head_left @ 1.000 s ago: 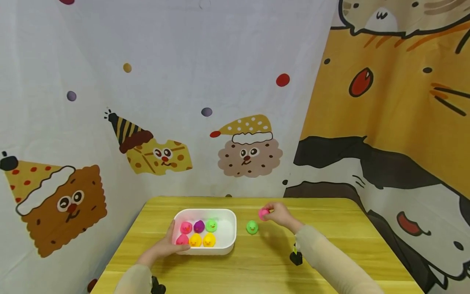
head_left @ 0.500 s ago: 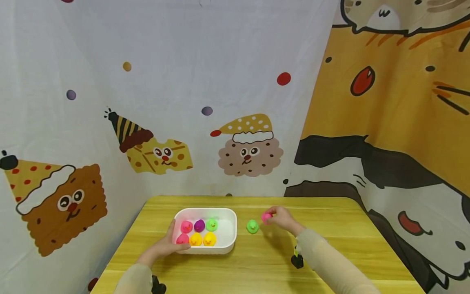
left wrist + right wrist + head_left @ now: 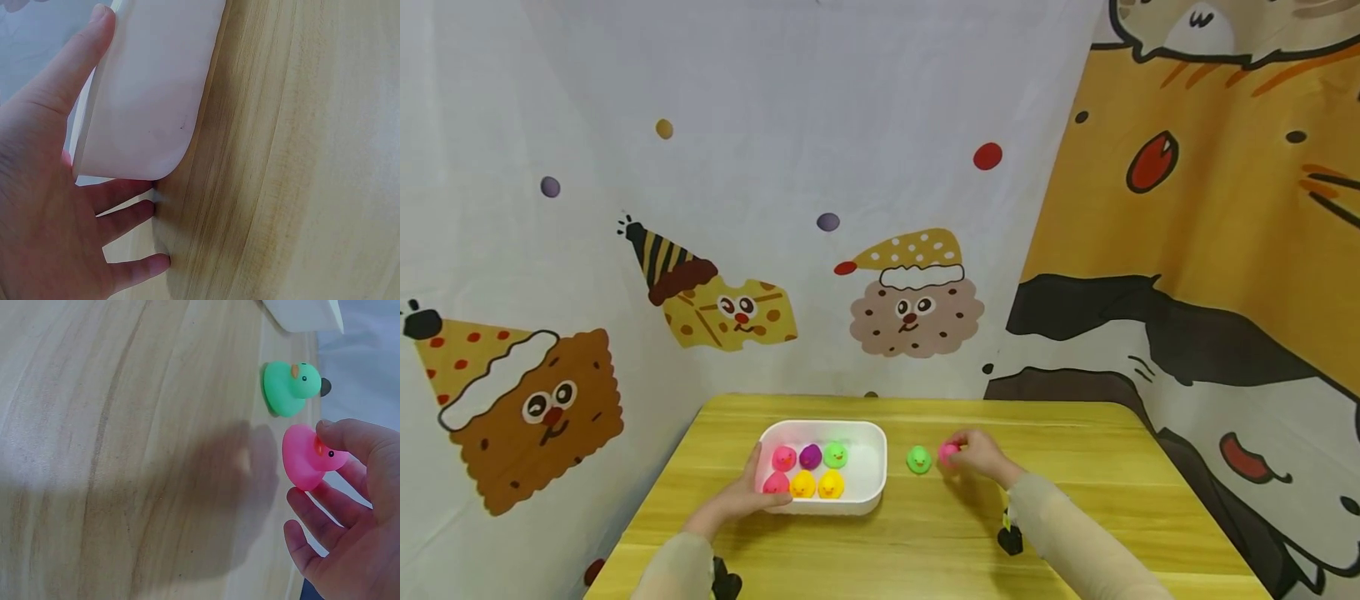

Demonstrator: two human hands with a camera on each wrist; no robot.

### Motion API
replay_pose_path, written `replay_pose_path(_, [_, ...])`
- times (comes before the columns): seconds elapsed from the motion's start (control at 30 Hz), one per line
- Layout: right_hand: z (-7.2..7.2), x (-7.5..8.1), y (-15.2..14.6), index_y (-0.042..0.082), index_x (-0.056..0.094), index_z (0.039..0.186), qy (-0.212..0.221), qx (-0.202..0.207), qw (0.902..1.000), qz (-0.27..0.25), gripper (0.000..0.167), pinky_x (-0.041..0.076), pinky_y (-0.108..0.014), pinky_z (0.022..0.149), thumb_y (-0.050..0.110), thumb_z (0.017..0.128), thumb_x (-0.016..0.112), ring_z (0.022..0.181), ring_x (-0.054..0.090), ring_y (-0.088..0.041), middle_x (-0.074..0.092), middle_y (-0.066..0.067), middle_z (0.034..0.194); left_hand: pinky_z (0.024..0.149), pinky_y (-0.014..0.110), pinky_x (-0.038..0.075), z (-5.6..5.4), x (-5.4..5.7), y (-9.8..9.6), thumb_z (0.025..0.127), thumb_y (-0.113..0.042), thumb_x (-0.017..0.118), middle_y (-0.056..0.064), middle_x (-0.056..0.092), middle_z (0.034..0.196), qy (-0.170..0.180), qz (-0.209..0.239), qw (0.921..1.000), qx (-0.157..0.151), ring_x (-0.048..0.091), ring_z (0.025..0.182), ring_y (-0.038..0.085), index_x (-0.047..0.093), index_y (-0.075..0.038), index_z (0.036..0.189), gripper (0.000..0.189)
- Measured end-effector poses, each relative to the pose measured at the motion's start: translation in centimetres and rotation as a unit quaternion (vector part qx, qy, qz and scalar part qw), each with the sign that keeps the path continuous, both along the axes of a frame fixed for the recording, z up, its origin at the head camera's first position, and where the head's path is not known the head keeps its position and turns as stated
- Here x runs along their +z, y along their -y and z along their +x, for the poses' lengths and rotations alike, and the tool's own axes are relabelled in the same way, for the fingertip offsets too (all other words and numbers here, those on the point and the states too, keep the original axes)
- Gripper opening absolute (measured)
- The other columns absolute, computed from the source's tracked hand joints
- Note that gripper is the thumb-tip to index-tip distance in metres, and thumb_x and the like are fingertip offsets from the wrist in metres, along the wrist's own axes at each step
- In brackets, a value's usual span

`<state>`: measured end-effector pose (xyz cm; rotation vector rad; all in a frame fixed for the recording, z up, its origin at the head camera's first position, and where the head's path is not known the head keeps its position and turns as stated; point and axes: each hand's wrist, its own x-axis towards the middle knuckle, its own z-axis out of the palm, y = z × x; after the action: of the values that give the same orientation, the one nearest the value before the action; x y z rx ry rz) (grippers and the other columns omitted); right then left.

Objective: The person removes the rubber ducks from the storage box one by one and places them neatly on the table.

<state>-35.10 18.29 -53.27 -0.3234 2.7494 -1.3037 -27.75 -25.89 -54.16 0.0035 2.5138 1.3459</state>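
Note:
In the head view my left hand [image 3: 737, 500] holds the near left corner of a white plastic tub [image 3: 872, 467]. Its thumb lies along the front rim in the left wrist view, with the fingers [image 3: 128, 222] spread by the end wall. Inside the tub sit pink, purple, green and yellow rubber ducks, such as a purple duck [image 3: 810, 457] and a yellow duck [image 3: 831, 484]. My right hand [image 3: 981, 457] pinches a pink rubber duck [image 3: 306, 456] between thumb and fingers, low by the tabletop. Just beside it a green rubber duck [image 3: 286, 390] sits upright on the table.
The wooden table [image 3: 880, 554] carries the tub and the loose ducks. Behind it hangs a white cloth backdrop [image 3: 737, 125] with printed cartoon figures, and an orange and black printed part [image 3: 1097, 192] stands at the right.
My right hand has come down and slightly right with the pink duck, to the right of the green duck. The left hand stays at the tub, and the head view has shifted slightly.

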Motion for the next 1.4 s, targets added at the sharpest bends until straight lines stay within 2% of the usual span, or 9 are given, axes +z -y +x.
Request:
replay_pose_path(0.17, [0.1, -0.4, 0.0, -0.001, 0.070, 0.097, 0.012, -0.012, 0.9998, -0.001, 0.022, 0.054, -0.035, 0.075, 0.000, 0.075, 0.073, 0.090, 0.058, -0.022, 0.066, -0.008, 0.095, 0.104, 0.071, 0.021, 0.0, 0.2, -0.1, 0.080, -0.041, 0.078, 0.033, 0.000, 0.155, -0.002, -0.005, 1.0000, -0.003, 0.023, 0.133, 0.055, -0.016, -0.006, 0.152, 0.124])
replay_pose_path(0.47, [0.3, -0.6, -0.3, -0.005, 0.067, 0.102, 0.016, -0.001, 0.9998, -0.012, 0.024, 0.055, -0.034, 0.073, 0.001, 0.079, 0.072, 0.089, 0.059, -0.024, 0.065, -0.013, 0.100, 0.104, 0.071, 0.022, 0.0, 0.1, -0.1, 0.079, -0.041, 0.078, 0.034, 0.003, 0.155, -0.001, -0.012, 0.9999, 0.002, 0.026, 0.131, 0.054, -0.015, -0.006, 0.152, 0.124])
replay_pose_path(0.77, [-0.1, -1.9, -0.5, -0.002, 0.070, 0.099, 0.007, -0.007, 0.9999, 0.003, 0.025, 0.054, -0.032, 0.070, 0.000, 0.074, 0.072, 0.088, 0.058, -0.021, 0.066, -0.008, 0.096, 0.104, 0.072, 0.021, 0.1, 0.1, -0.2, 0.079, -0.041, 0.079, 0.033, 0.002, 0.155, 0.002, -0.008, 1.0000, 0.006, 0.024, 0.132, 0.055, -0.015, -0.007, 0.152, 0.124])
replay_pose_path(1.1, [0.0, -2.1, -0.6, -0.004, 0.069, 0.101, 0.012, 0.008, 0.9999, 0.000, 0.027, 0.053, -0.031, 0.070, 0.002, 0.075, 0.072, 0.087, 0.059, -0.022, 0.066, -0.010, 0.098, 0.104, 0.071, 0.021, 0.0, -0.1, -0.1, 0.079, -0.041, 0.079, 0.035, 0.003, 0.154, -0.003, -0.008, 1.0000, 0.002, 0.025, 0.132, 0.055, -0.015, -0.005, 0.152, 0.124])
replay_pose_path(1.4, [0.2, -2.1, -0.5, -0.005, 0.069, 0.100, 0.008, 0.003, 1.0000, -0.003, 0.026, 0.051, -0.029, 0.065, 0.000, 0.074, 0.072, 0.082, 0.057, -0.019, 0.067, -0.011, 0.096, 0.104, 0.071, 0.022, -0.1, -0.2, 0.0, 0.079, -0.041, 0.079, 0.033, 0.004, 0.155, 0.004, -0.007, 0.9999, 0.008, 0.025, 0.132, 0.054, -0.015, -0.007, 0.153, 0.124])
